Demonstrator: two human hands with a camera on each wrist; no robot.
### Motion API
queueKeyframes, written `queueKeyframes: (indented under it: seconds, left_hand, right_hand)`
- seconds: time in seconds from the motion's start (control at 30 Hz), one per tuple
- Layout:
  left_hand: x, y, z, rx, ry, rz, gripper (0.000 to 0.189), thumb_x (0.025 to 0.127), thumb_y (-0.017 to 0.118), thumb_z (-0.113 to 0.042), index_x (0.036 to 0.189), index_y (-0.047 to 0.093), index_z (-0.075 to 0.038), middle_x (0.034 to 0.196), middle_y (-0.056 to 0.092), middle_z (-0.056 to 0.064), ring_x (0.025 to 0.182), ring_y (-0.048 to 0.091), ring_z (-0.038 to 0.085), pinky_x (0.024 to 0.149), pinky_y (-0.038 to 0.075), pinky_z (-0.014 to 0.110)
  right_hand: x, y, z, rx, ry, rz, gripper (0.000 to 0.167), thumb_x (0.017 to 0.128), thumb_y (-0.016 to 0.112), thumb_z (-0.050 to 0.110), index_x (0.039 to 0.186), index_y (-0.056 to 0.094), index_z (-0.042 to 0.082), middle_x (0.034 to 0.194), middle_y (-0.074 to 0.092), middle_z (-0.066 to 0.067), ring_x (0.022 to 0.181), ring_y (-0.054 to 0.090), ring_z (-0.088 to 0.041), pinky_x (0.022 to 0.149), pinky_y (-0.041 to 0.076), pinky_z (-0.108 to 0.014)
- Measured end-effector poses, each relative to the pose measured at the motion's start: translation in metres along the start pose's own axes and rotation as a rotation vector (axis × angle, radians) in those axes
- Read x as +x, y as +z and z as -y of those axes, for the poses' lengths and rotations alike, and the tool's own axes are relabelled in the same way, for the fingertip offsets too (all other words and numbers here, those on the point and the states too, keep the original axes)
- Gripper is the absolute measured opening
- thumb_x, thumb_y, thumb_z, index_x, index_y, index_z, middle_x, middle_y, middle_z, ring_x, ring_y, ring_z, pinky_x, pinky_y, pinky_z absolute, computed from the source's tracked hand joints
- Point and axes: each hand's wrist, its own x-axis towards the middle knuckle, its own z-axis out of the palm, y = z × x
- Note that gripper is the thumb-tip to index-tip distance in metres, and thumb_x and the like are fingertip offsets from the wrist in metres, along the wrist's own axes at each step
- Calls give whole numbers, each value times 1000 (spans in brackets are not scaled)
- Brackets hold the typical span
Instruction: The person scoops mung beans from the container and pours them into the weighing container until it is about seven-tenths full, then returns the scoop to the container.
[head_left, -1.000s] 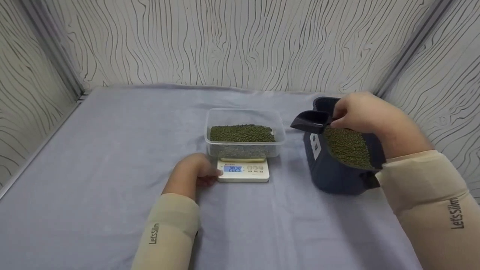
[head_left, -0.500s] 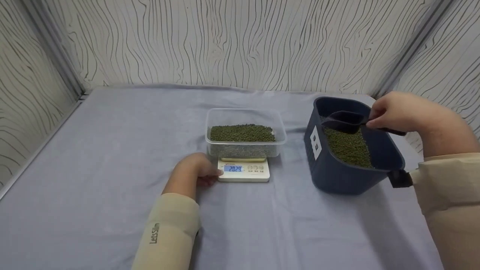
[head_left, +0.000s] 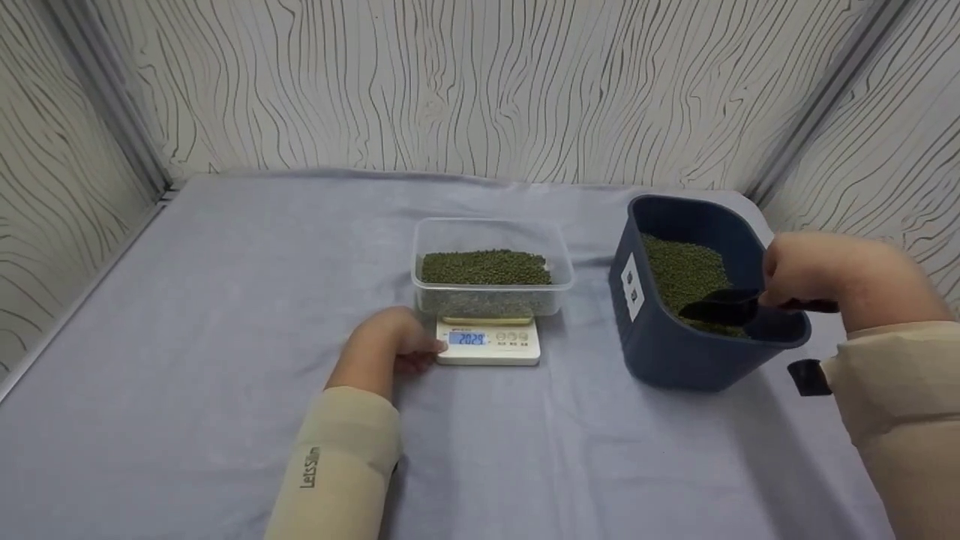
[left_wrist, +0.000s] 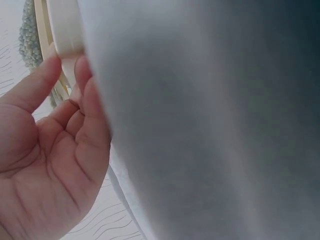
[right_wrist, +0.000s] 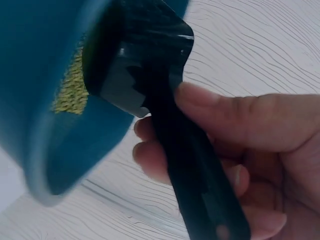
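Head view: a black scoop (head_left: 724, 306) angles down to the beans (head_left: 682, 266) inside a blue bin (head_left: 667, 360), its handle gripped between thumb and fingers of the right hand (head_left: 808, 270), which reaches over the bin's rim with wrist bent. Marks on the bin's white label (head_left: 632, 289) are too small to read. Nearby, a clear tub (head_left: 491, 286) of beans sits on a white scale (head_left: 495, 355), its display (head_left: 466, 339) showing 2029, any decimal point unclear. The left hand (head_left: 394, 334) pinches the scale's left edge, fingers curled. "Let's Slim" runs along the left sleeve (head_left: 337, 450).
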Motion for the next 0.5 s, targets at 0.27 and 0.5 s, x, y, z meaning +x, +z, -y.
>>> queueKeyframes:
  seconds: [0.27, 0.5]
  left_hand:
    - [-3, 0, -2, -64, -24, -3, 18, 83, 67, -21, 78, 68, -4, 68, 64, 3, 58, 58, 10, 58, 50, 22]
    - [-1, 1, 0, -42, -10, -10, 19, 83, 68, -22, 78, 68, -4, 68, 62, 4, 57, 57, 11, 58, 49, 23]
  right_hand:
    - [3, 10, 1, -4, 12, 107, 11, 71, 64, 5, 61, 60, 5, 58, 52, 0, 52, 45, -14, 47, 37, -27]
    - [15, 20, 10, -1, 11, 91, 16, 72, 64, 3, 60, 54, 7, 61, 49, -1, 55, 46, -16, 49, 40, -28]
